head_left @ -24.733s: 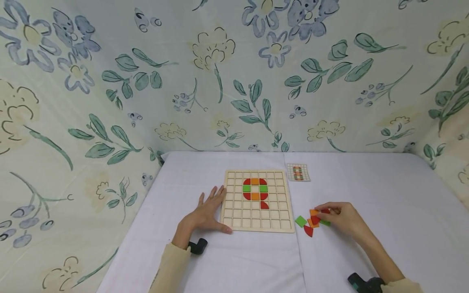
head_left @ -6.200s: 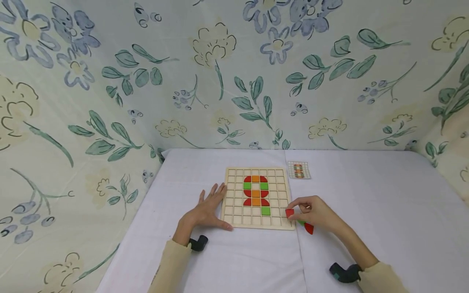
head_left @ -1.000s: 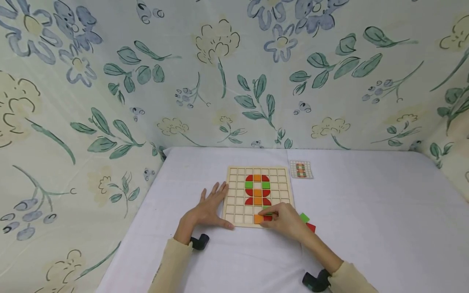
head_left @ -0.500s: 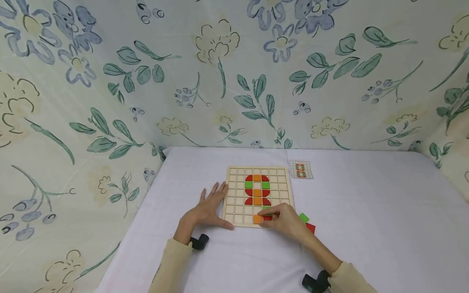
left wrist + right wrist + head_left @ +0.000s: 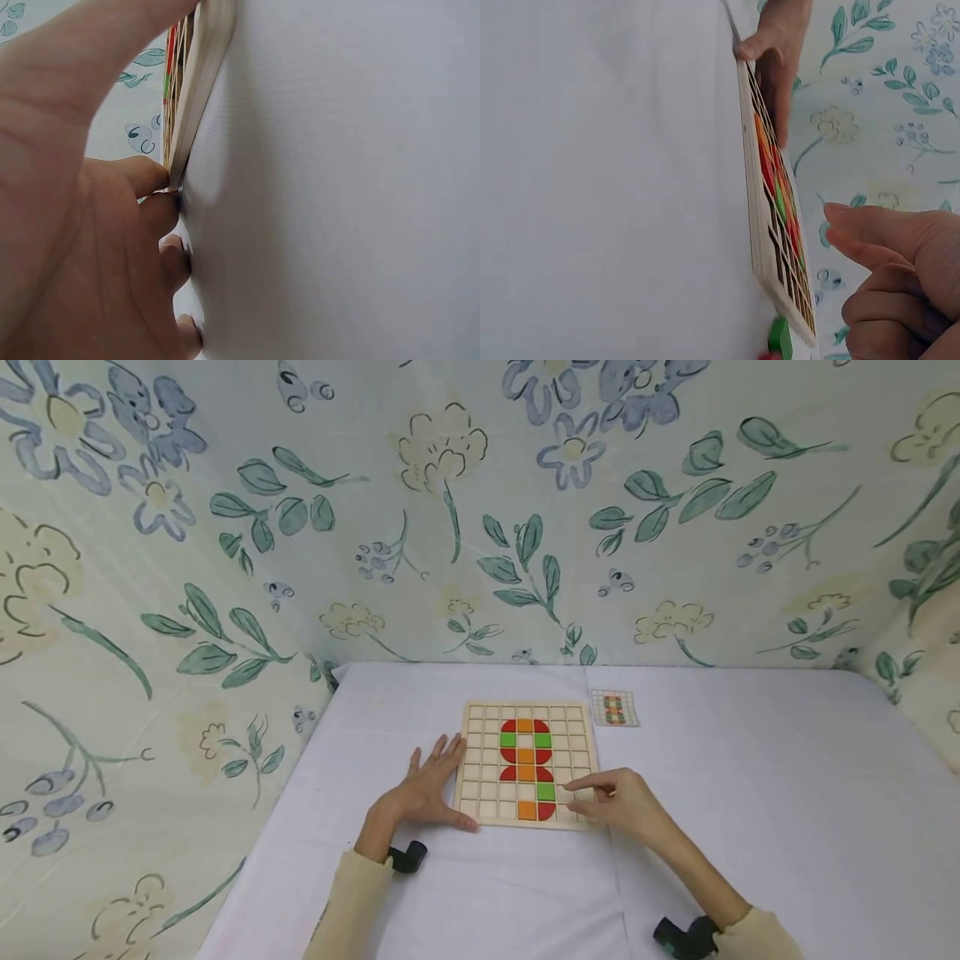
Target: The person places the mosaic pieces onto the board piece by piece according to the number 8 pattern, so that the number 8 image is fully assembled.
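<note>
A wooden grid board lies on the table, with red quarter-rounds and orange and green squares set in its cells. In its bottom row sit an orange square and a red quarter-round, below a green square. My left hand rests spread at the board's left edge, thumb by the front corner. Over the board's right part hovers my right hand, thumb and index apart with nothing between them. The right wrist view shows a loose green piece near the board's corner, beside a partly visible red one.
A small pattern card lies beyond the board's upper right corner. White cloth covers the table, and a floral curtain hangs behind it. Dark wrist cameras sit at both wrists.
My right hand has let go of the orange square in the bottom row and moved right, now covering the loose pieces in the head view. My left hand has stayed put.
</note>
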`<action>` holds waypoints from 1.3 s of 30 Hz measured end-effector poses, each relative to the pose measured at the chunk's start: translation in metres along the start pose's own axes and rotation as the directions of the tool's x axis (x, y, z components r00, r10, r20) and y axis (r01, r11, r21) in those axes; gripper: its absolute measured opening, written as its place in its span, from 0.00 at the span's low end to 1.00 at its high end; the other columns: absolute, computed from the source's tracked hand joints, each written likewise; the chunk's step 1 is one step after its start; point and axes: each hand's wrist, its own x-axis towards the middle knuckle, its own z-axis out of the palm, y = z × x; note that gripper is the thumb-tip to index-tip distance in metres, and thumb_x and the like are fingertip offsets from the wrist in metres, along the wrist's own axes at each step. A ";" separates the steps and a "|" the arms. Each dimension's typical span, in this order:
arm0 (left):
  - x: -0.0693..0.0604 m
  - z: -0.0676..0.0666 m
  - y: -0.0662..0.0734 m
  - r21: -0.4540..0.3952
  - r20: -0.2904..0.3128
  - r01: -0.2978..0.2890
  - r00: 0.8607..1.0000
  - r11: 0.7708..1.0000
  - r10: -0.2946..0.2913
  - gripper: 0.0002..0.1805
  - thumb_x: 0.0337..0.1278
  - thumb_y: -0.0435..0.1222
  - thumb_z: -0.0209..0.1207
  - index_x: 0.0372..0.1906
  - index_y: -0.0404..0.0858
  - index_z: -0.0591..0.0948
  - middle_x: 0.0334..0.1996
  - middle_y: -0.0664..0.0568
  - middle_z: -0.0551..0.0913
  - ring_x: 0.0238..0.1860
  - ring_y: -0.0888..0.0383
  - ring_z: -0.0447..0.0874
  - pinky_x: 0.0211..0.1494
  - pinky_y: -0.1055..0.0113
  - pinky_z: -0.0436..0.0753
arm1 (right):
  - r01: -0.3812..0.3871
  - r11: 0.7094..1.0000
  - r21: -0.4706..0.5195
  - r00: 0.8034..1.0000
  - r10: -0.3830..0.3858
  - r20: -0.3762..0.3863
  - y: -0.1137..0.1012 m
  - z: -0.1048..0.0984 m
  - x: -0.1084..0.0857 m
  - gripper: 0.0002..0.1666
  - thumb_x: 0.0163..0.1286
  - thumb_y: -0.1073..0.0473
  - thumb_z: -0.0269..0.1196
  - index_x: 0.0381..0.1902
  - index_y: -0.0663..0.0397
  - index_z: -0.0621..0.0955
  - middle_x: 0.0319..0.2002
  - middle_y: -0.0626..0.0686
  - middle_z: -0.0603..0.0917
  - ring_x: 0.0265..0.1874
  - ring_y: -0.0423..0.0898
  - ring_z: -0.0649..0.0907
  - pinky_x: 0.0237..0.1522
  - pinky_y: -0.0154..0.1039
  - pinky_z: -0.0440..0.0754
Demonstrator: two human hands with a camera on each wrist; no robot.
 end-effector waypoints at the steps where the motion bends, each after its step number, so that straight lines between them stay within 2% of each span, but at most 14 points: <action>1: 0.000 0.000 0.000 -0.001 -0.003 0.000 1.000 1.000 0.000 0.77 0.37 0.62 0.79 0.85 0.43 0.43 0.86 0.51 0.39 0.87 0.46 0.29 0.84 0.34 0.30 | -0.008 1.000 -0.022 1.000 0.008 -0.012 0.005 -0.007 -0.003 0.16 0.61 0.57 0.77 0.47 0.52 0.91 0.16 0.44 0.64 0.16 0.38 0.62 0.18 0.29 0.58; 7: -0.001 0.000 -0.001 0.004 -0.004 0.002 1.000 1.000 -0.002 0.76 0.37 0.62 0.79 0.85 0.44 0.43 0.86 0.52 0.39 0.87 0.47 0.29 0.84 0.35 0.30 | -0.095 0.988 -0.118 0.994 0.088 -0.062 0.035 -0.038 -0.027 0.21 0.56 0.54 0.80 0.47 0.52 0.91 0.17 0.43 0.62 0.17 0.37 0.61 0.20 0.30 0.58; 12: -0.001 -0.001 -0.002 0.008 -0.003 0.007 1.000 1.000 -0.007 0.76 0.37 0.62 0.79 0.85 0.44 0.43 0.86 0.52 0.38 0.87 0.47 0.29 0.84 0.35 0.30 | -0.120 0.988 -0.101 0.993 0.118 -0.033 0.051 -0.044 -0.039 0.26 0.52 0.51 0.82 0.48 0.54 0.90 0.18 0.43 0.61 0.19 0.37 0.60 0.22 0.31 0.59; 16: -0.001 0.000 -0.002 0.003 -0.006 -0.001 1.000 1.000 0.001 0.76 0.38 0.62 0.79 0.85 0.43 0.43 0.86 0.51 0.39 0.87 0.46 0.29 0.84 0.34 0.30 | -0.111 0.990 -0.088 0.993 0.107 -0.048 0.053 -0.045 -0.041 0.23 0.53 0.52 0.81 0.45 0.54 0.90 0.18 0.43 0.61 0.18 0.36 0.60 0.20 0.29 0.58; 21: 0.000 0.002 -0.003 0.005 -0.005 -0.001 1.000 1.000 0.001 0.76 0.38 0.62 0.79 0.85 0.43 0.43 0.86 0.51 0.39 0.87 0.47 0.29 0.84 0.34 0.31 | -0.103 0.988 -0.119 0.993 0.095 -0.075 0.053 -0.045 -0.039 0.18 0.55 0.53 0.80 0.43 0.52 0.91 0.17 0.43 0.63 0.18 0.36 0.61 0.20 0.29 0.58; 28: 0.000 0.002 -0.002 0.001 -0.005 -0.007 1.000 1.000 0.007 0.76 0.38 0.62 0.79 0.85 0.44 0.43 0.86 0.52 0.39 0.87 0.48 0.28 0.84 0.35 0.29 | -0.132 0.982 -0.137 0.988 0.120 -0.093 0.058 -0.050 -0.039 0.21 0.54 0.54 0.81 0.45 0.53 0.91 0.17 0.44 0.62 0.18 0.37 0.61 0.20 0.30 0.59; 36: 0.000 0.003 -0.003 0.008 -0.005 -0.003 1.000 1.000 0.003 0.76 0.38 0.63 0.78 0.85 0.44 0.42 0.86 0.53 0.38 0.87 0.48 0.28 0.84 0.35 0.30 | -0.168 0.978 -0.124 0.985 0.160 -0.069 0.063 -0.052 -0.040 0.19 0.55 0.56 0.80 0.46 0.52 0.91 0.18 0.44 0.62 0.20 0.38 0.62 0.21 0.31 0.59; 39: 0.001 0.003 -0.003 0.003 -0.006 -0.008 1.000 1.000 0.008 0.76 0.38 0.63 0.78 0.85 0.43 0.42 0.86 0.52 0.38 0.87 0.47 0.28 0.84 0.35 0.30 | -0.156 0.980 -0.124 0.987 0.148 -0.069 0.063 -0.053 -0.041 0.19 0.56 0.55 0.79 0.46 0.53 0.91 0.18 0.44 0.63 0.21 0.38 0.63 0.21 0.32 0.59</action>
